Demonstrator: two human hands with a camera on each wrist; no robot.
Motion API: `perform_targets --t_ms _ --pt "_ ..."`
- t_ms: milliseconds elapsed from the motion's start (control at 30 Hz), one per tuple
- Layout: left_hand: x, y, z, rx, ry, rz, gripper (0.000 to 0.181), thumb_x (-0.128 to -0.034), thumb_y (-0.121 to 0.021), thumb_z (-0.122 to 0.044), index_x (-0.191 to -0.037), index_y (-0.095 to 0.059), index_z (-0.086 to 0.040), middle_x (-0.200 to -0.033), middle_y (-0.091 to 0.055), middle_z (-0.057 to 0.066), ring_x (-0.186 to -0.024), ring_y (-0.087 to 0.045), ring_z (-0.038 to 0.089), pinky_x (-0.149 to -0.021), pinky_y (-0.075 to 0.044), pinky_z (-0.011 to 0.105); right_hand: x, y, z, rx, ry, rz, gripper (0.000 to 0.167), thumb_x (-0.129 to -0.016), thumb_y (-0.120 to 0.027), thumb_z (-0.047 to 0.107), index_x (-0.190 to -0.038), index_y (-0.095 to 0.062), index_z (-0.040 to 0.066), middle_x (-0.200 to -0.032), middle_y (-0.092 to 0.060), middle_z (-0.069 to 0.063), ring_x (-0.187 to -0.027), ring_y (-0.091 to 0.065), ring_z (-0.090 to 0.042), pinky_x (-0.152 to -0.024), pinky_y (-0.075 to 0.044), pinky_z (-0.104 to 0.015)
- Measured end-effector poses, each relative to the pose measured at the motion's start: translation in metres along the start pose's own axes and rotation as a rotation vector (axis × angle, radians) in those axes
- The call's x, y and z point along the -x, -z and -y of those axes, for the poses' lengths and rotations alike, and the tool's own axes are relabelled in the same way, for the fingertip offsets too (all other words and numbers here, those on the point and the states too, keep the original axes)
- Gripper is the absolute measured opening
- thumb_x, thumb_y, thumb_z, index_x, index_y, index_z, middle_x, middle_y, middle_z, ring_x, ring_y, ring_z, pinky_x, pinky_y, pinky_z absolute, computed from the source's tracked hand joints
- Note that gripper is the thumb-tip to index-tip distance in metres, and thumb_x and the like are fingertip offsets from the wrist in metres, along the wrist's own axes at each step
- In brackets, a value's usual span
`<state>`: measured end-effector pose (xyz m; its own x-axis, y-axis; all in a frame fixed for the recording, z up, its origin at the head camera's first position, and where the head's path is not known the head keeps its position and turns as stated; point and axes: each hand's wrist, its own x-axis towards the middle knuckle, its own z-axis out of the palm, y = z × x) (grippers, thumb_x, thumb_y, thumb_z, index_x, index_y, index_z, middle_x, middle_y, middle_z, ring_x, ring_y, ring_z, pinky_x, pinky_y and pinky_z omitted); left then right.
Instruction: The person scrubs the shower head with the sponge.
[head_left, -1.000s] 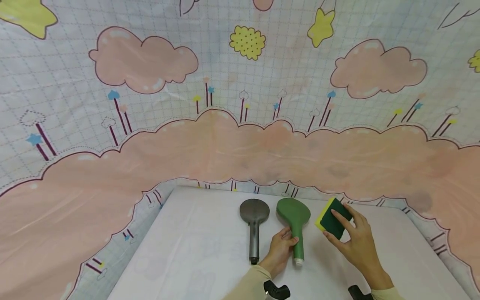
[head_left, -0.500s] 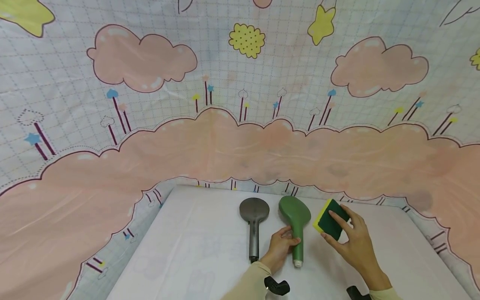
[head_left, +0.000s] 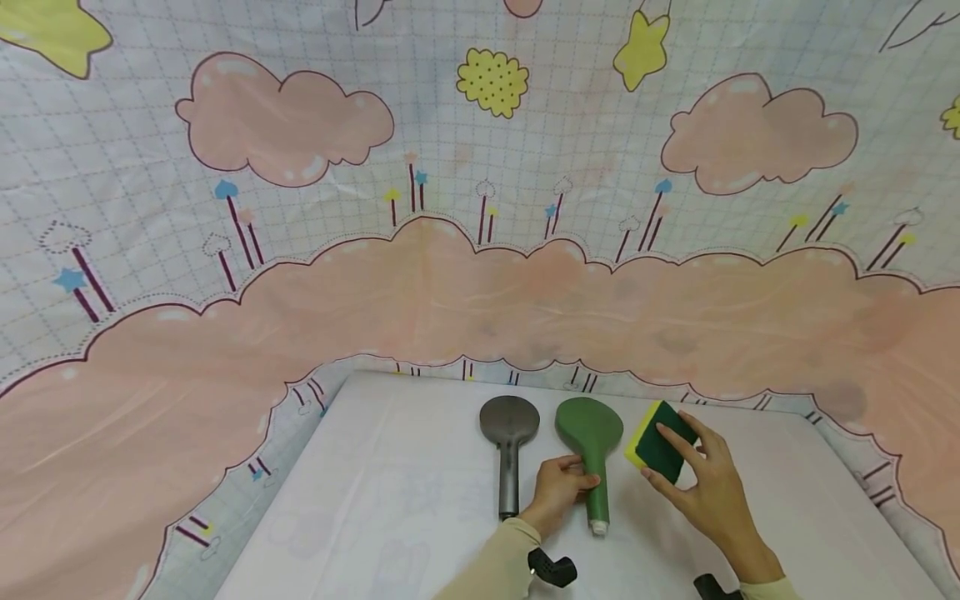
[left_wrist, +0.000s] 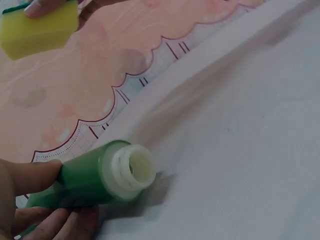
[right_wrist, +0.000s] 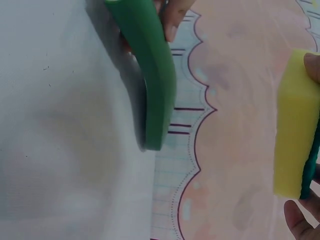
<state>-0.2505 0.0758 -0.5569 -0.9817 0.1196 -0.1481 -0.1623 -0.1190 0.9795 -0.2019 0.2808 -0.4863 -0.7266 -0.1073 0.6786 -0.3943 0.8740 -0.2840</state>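
In the head view my left hand (head_left: 558, 493) grips the handle of a green shower head (head_left: 588, 425). Its white threaded end (left_wrist: 136, 167) faces the camera in the left wrist view. To the right, my right hand (head_left: 712, 492) pinches a sponge (head_left: 663, 442) between thumb and fingers, held up beside the shower head and apart from it. The sponge has a yellow foam side (right_wrist: 296, 125) and a dark green scouring side. A grey shower head (head_left: 509, 442) lies left of the green one, the bottom of its handle hidden behind my left sleeve.
A white table (head_left: 360, 483) lies under everything. Behind it hangs a patterned cloth (head_left: 480, 308) with clouds and stars, which also runs down past the table's sides. Black wrist-camera straps (head_left: 553, 568) sit at both wrists.
The sponge and my right hand have shifted very slightly to the left, toward the green shower head. The green shower head has barely moved in my left hand. Both grips look the same.
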Motion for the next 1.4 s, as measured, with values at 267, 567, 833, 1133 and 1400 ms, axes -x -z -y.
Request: perform_targets --t_ms 267,567,833,1133,1400 --pt "0.002 -0.001 -0.009 -0.297 -0.056 -0.084 0.037 -0.0726 -0.082 -0.001 -0.107 -0.071 0.004 -0.085 -0.075 0.006 -0.072 -0.068 0.010 -0.061 -0.056 0.024 0.002 -0.003 0.001 -0.051 0.007 0.001 0.071 -0.063 -0.091 0.026 -0.128 -0.065 0.015 -0.142 -0.047 -0.022 -0.121 -0.045 -0.043 -0.080 -0.049 -0.065" --pt "0.009 0.008 -0.022 -0.486 -0.197 -0.064 0.022 -0.0746 -0.080 -0.008 -0.094 -0.072 -0.003 -0.082 -0.070 0.001 -0.069 -0.061 0.004 -0.059 -0.050 0.020 0.002 -0.005 0.003 -0.063 0.028 -0.004 0.072 -0.061 -0.092 0.025 -0.128 -0.065 0.016 -0.141 -0.048 -0.021 -0.119 -0.047 -0.040 -0.078 -0.051 -0.062" --pt "0.020 0.027 -0.033 -0.490 -0.362 -0.022 0.024 -0.0781 -0.071 -0.008 -0.101 -0.071 0.002 -0.094 -0.073 0.012 -0.074 -0.068 0.004 -0.060 -0.051 0.018 -0.001 -0.002 0.007 -0.064 0.045 -0.001 0.073 -0.061 -0.092 0.025 -0.129 -0.065 0.016 -0.142 -0.047 -0.022 -0.120 -0.046 -0.042 -0.080 -0.052 -0.064" --pt "0.035 0.061 -0.049 -0.499 -0.399 -0.016 0.020 -0.0850 -0.070 -0.009 -0.105 -0.070 -0.005 -0.105 -0.072 0.017 -0.085 -0.072 0.017 -0.067 -0.054 0.020 -0.005 -0.003 0.016 -0.085 0.067 -0.004 0.074 -0.060 -0.092 0.023 -0.129 -0.065 0.016 -0.141 -0.047 -0.022 -0.119 -0.047 -0.040 -0.079 -0.053 -0.062" --pt "0.039 0.098 -0.055 -0.583 -0.421 -0.102 0.021 -0.0860 -0.069 -0.012 -0.106 -0.071 -0.008 -0.103 -0.074 0.009 -0.087 -0.072 0.016 -0.076 -0.052 0.028 -0.006 -0.013 0.024 -0.101 0.090 0.007 0.075 -0.060 -0.092 0.025 -0.130 -0.065 0.019 -0.143 -0.049 -0.019 -0.125 -0.046 -0.039 -0.084 -0.054 -0.055"
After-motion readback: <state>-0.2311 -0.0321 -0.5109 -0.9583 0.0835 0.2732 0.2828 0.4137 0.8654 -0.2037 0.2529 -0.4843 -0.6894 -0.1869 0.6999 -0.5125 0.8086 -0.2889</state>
